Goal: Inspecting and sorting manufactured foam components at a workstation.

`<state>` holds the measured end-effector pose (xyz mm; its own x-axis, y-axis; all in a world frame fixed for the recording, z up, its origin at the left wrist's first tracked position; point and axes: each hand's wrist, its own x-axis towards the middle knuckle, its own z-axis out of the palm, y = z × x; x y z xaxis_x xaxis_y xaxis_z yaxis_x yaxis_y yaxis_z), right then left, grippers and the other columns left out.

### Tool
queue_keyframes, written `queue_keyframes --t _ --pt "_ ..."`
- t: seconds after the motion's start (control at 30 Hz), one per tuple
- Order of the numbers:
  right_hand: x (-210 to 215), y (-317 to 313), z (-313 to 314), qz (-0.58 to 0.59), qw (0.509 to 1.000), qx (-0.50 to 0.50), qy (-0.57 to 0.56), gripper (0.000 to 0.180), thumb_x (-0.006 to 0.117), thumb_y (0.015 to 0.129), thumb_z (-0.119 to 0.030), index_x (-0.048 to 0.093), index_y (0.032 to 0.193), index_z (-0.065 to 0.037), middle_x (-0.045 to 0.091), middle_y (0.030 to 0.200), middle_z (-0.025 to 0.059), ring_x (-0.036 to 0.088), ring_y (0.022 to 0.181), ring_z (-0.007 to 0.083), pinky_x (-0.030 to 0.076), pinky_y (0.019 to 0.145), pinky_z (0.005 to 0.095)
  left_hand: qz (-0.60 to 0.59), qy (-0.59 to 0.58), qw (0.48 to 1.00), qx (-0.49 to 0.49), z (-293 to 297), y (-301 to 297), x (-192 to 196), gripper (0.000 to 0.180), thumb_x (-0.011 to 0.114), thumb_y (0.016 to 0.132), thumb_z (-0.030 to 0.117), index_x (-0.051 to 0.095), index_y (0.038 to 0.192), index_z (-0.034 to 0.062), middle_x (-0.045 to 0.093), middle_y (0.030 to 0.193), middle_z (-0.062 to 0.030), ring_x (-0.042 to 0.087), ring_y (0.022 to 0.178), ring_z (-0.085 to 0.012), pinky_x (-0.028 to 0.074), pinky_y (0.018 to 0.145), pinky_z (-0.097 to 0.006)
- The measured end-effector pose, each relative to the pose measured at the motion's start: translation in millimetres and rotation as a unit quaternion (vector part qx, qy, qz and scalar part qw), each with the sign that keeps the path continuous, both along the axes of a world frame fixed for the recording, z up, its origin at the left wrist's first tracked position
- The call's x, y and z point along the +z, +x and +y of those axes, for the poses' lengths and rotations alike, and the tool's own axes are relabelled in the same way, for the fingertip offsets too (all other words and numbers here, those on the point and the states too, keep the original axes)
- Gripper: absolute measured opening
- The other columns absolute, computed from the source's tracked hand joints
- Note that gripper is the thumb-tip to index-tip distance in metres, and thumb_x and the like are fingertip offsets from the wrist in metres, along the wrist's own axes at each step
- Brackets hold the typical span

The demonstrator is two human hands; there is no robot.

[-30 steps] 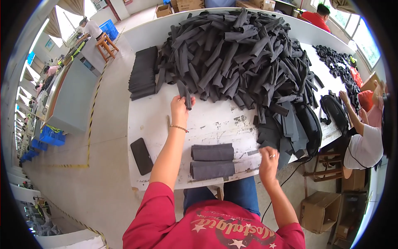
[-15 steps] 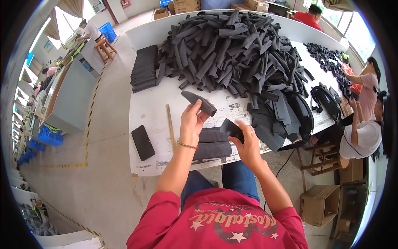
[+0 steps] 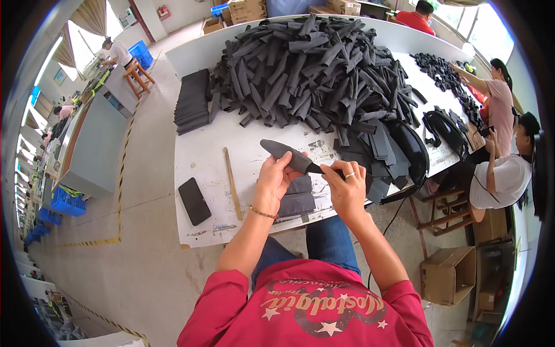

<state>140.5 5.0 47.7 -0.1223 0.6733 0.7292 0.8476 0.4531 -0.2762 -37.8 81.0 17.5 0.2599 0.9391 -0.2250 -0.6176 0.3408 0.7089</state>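
Note:
In my left hand point(image 3: 274, 184) is a dark grey fabric sleeve point(image 3: 283, 151), its closed, rounded end pointing to the far left. My right hand point(image 3: 348, 194) pinches a thin black piece point(image 3: 315, 168) that runs into the sleeve's near right opening. Most of that piece is hidden by the sleeve and my fingers. Below the hands, flat dark sleeves point(image 3: 298, 202) lie at the table's near edge. A large heap of dark grey sleeves point(image 3: 306, 69) covers the far part of the white table point(image 3: 211, 150).
A neat stack of sleeves point(image 3: 193, 101) stands left of the heap. A black phone point(image 3: 195, 201) and a wooden stick point(image 3: 232, 182) lie to the left. Flat dark sheets point(image 3: 381, 144) and a black mesh part point(image 3: 411, 147) lie right. Co-workers sit and stand beyond the right side.
My hands have come together. The black piece, apart from the sleeve before, now has its end in the sleeve's opening. My right fingers have closed around its near end.

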Motion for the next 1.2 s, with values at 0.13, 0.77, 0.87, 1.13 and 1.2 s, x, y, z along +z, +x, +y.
queue_keyframes --t 0.13,0.77,0.87,1.13,1.2 --pt "0.6 -0.6 -0.6 -0.055 0.997 -0.02 0.044 0.033 0.074 0.071 -0.008 0.068 0.104 -0.01 0.055 0.094 0.0012 0.054 0.084 0.0224 0.04 0.076 0.0374 -0.018 0.017 1.0 0.009 -9.5 6.8 10.0 0.023 0.053 0.097 0.012 0.048 0.112 -0.0041 0.063 0.107 -0.0211 0.066 0.098 -0.0302 0.059 0.082 -0.042" --pt "-3.0 -22.6 -4.2 0.063 0.987 0.121 -0.083 0.037 0.073 0.068 0.0 0.053 0.099 -0.004 0.057 0.101 0.0166 0.055 0.092 0.038 0.047 0.077 0.0453 -0.122 0.154 0.98 0.008 -45.1 44.5 1.5 0.024 0.055 0.097 0.019 0.059 0.11 -0.0005 0.067 0.107 -0.0179 0.059 0.114 -0.0271 0.041 0.104 -0.04" --pt "11.6 -26.3 -6.1 0.071 0.99 0.094 -0.074 0.035 0.074 0.069 -0.001 0.054 0.097 -0.005 0.057 0.102 0.0153 0.056 0.089 0.037 0.048 0.076 0.0434 -0.107 0.08 0.991 0.029 -39.6 33.0 17.1 0.026 0.053 0.098 0.021 0.057 0.113 -0.0002 0.066 0.108 -0.0179 0.055 0.12 -0.03 0.041 0.104 -0.042" --pt "6.4 -14.9 -4.5 0.073 0.973 0.167 -0.138 0.026 0.072 0.076 -0.003 0.054 0.094 -0.003 0.056 0.098 0.0149 0.058 0.088 0.0367 0.049 0.072 0.0444 -0.154 0.087 0.984 0.031 -46.2 46.7 11.7 0.027 0.058 0.096 0.02 0.063 0.11 -0.0027 0.065 0.113 -0.0181 0.061 0.109 -0.0262 0.047 0.097 -0.039" --pt "5.6 -14.8 -10.8 0.093 0.975 0.124 -0.157 0.021 0.07 0.077 -0.002 0.055 0.092 -0.003 0.057 0.095 0.0147 0.058 0.088 0.036 0.048 0.072 0.0437 -0.154 0.082 0.985 0.015 -43.4 43.2 6.8 0.029 0.058 0.095 0.02 0.061 0.112 -0.0032 0.065 0.114 -0.0183 0.061 0.109 -0.0266 0.047 0.097 -0.039"
